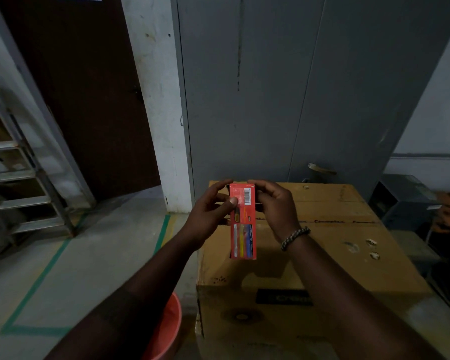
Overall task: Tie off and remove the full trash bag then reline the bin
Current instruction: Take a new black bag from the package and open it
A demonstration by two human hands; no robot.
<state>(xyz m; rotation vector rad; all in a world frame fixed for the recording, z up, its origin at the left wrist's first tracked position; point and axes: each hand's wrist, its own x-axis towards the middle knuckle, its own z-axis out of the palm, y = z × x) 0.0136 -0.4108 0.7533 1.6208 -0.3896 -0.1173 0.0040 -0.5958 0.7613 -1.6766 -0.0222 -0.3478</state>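
Cardboard, a big brown carton (pixel 322 255) fills the lower right; a salmon plastic bin's rim (pixel 170 326) shows at bottom centre. At centre frame the left hand (pixel 208 216) and right hand (pixel 276 206) both clasp a slim red printed box (pixel 243 222), long axis vertical, barcode end up. Tugging that top flap hard could tear it or spill the contents.
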